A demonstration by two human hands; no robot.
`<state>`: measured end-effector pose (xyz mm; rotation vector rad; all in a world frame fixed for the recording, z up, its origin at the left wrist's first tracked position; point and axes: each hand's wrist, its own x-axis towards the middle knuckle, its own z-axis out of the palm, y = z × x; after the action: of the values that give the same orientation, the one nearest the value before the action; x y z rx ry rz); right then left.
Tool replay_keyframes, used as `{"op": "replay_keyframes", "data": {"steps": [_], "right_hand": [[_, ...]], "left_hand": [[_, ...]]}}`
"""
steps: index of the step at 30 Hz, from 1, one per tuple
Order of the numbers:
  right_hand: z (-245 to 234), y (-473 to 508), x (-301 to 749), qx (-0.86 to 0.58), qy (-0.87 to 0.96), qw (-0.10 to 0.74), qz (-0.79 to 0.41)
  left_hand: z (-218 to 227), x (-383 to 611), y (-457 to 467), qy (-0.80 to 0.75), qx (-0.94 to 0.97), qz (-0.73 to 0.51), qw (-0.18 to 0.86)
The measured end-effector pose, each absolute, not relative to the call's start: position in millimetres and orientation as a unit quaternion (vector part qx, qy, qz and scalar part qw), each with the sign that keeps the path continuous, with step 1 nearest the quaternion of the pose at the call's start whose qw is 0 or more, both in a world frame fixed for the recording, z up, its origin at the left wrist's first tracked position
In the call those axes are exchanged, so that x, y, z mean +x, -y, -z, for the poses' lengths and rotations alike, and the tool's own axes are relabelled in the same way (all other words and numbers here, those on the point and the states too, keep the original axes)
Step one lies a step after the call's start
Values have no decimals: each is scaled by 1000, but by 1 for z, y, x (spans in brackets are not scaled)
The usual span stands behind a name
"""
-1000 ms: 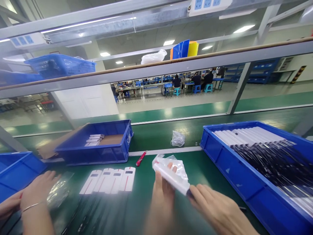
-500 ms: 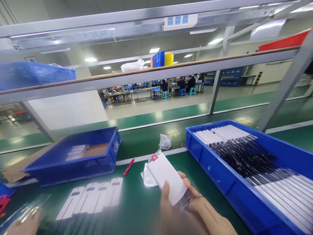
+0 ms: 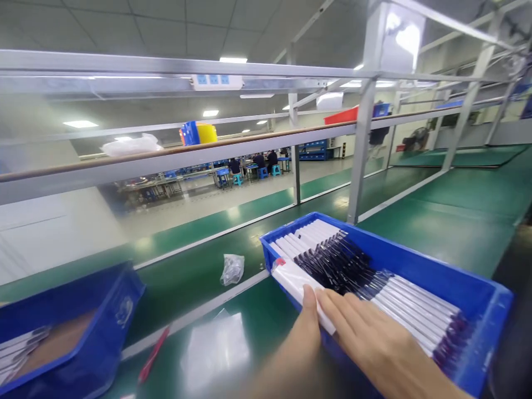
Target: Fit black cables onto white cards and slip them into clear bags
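A flat white box (image 3: 297, 285) with a red mark at its far end is gripped between both my hands. It tilts over the near left wall of the right blue bin (image 3: 419, 257). My left hand (image 3: 301, 332) has its thumb pressed along the box's near side. My right hand (image 3: 369, 332) closes over the other side, fingers together, beside the packed rows. Inside that bin stand rows of white boxes (image 3: 409, 310) and a band of black, shiny wrapped pieces (image 3: 338, 263). Part of the held box is hidden by my fingers.
At the lower left another blue bin (image 3: 95, 354) holds a few white pieces. A red cutter (image 3: 153, 354), clear plastic bags (image 3: 216, 349) and a crumpled bag (image 3: 233, 270) lie on the green bench. A metal post (image 3: 361, 149) rises behind the right bin.
My view has turned to the right. Both hands have carried the white box from above the bench to the right bin's edge, and the right hand now lies over it.
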<state>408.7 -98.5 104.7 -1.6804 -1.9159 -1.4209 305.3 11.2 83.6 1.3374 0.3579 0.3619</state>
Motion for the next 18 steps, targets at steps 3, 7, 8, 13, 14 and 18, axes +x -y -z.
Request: {"op": "replay_keyframes", "data": {"steps": [3,7,8,13,14,18], "right_hand": [[-130,92,464,-634,647,204,371],[-161,76,535,-775,532,295,172],[-165,71,549,-790,511,300,159],[-160,44,594,-805,478,325,136],[-156,41,599,-805,476,329,131],[-139,35,614,-801,475,349,105]], "left_hand": [[-99,334,-68,-120,775,-153,601],[-112,370,-158,-70,979,-75,178],[-113,377,-175,-65,986,-59,145],[-114,403,-209,-13,1000,12,20],[-115,404,-210,-1,1000,22,4],[-121,404,-212,14,998,44,-41]]}}
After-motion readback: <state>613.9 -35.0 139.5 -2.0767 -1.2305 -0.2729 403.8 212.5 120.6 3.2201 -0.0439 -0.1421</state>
